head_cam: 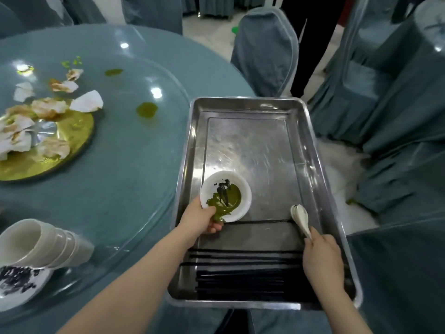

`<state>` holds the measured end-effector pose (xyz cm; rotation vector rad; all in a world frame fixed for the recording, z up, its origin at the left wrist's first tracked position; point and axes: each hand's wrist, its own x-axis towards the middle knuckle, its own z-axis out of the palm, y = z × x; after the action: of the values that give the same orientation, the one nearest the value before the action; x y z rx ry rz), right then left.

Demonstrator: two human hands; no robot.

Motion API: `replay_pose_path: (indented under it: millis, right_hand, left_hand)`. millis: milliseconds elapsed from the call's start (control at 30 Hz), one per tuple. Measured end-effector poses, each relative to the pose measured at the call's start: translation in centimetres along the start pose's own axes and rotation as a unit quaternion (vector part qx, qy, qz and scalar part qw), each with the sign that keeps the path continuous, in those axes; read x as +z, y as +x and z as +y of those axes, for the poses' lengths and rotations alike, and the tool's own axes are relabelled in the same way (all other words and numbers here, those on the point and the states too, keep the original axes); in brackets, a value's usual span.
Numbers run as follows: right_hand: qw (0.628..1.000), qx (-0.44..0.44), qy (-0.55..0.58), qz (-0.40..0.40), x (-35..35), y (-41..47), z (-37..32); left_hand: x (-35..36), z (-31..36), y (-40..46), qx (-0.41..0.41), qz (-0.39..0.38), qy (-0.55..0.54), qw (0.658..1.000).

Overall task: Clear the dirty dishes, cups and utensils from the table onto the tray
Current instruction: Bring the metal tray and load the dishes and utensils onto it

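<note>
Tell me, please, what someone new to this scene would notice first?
Probably the steel tray, where the left hand grips a white bowl smeared with green sauce and the right hand holds white spoons over a layer of black chopsticks. Next, the gold turntable on the table's left, littered with crumpled napkins, and the stacked cups nearby.
</note>
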<state>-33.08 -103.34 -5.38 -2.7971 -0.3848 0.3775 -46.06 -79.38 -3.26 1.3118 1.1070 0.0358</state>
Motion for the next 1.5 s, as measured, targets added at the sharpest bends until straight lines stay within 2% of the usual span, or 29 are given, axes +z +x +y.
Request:
replay_pose_path:
  millis: [100,367,567,700,767,900,1067,1200,1333,1500]
  right_hand:
    - [1.0,0.019,-0.021,-0.003,-0.2,0.1,0.5]
    - [0.999,-0.015,-0.051,-0.013,-0.2,0.1,0.2]
    - [0.998,-0.044,-0.024,0.027,-0.6,0.1,-1.4]
    - [0.997,-0.076,0.01,0.011,-0.7,0.1,-3.0]
    - [0.994,-0.102,0.024,-0.001,-0.9,0.0,-4.0]
    - [0.984,-0.164,0.057,-0.029,-1.4,-0.2,-7.2]
    - [0.96,-0.257,0.089,-0.066,-1.4,-1.5,-13.5]
    - [0.928,-0.339,0.12,-0.098,-0.9,-3.9,-19.3]
    - [0.895,-0.411,0.12,-0.126,0.1,-6.8,-23.7]
    - [0.853,-0.471,0.117,-0.194,2.1,-9.9,-27.6]
  left_hand:
    - [1.3,0.3,1.0,-0.003,-0.017,0.007,1.0]
    - [1.3,-0.3,1.2,-0.018,-0.057,-0.022,0.998]
    - [-0.4,-0.6,-0.1,-0.031,-0.026,-0.04,0.998]
    - [-2.6,-0.6,-2.2,0.012,-0.009,-0.012,1.0]
    - [-4.0,-0.7,-3.6,0.044,0.009,0.018,0.999]
    - [-6.9,-0.4,-6.6,0.089,0.049,0.0,0.995]
    - [-11.2,0.6,-10.6,0.15,0.111,-0.071,0.98]
    - [-15.1,0.2,-14.7,0.205,0.178,-0.128,0.954]
    - [-18.2,-1.6,-17.7,0.212,0.257,-0.156,0.93]
    - [-21.2,-5.6,-20.0,0.173,0.339,-0.219,0.899]
